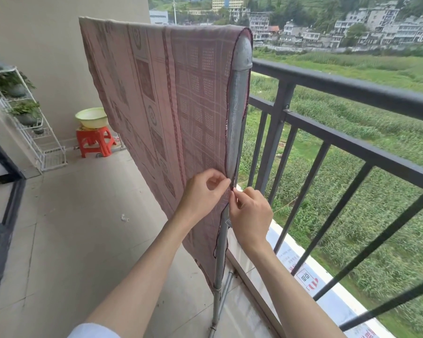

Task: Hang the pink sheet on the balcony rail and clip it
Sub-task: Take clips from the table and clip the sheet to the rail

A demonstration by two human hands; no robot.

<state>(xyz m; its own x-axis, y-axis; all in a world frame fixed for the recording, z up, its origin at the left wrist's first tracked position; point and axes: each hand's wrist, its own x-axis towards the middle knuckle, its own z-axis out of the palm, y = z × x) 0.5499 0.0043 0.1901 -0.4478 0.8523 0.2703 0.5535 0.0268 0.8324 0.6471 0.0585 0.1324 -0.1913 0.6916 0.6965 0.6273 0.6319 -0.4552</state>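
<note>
A: Where is the pink sheet [156,98]?

B: It's draped over the top of a grey metal rack [239,93], hanging down on the near side, just inside the black balcony rail [352,89].

A: And the 2 hands?

B: The left hand [203,191] pinches the sheet's dark-stitched edge between thumb and fingertips, beside the rack's upright. The right hand [250,213] pinches that same edge just below, the 2 almost touching.

A: Any clip?

B: I can't tell; nothing shows between the fingers.
</note>
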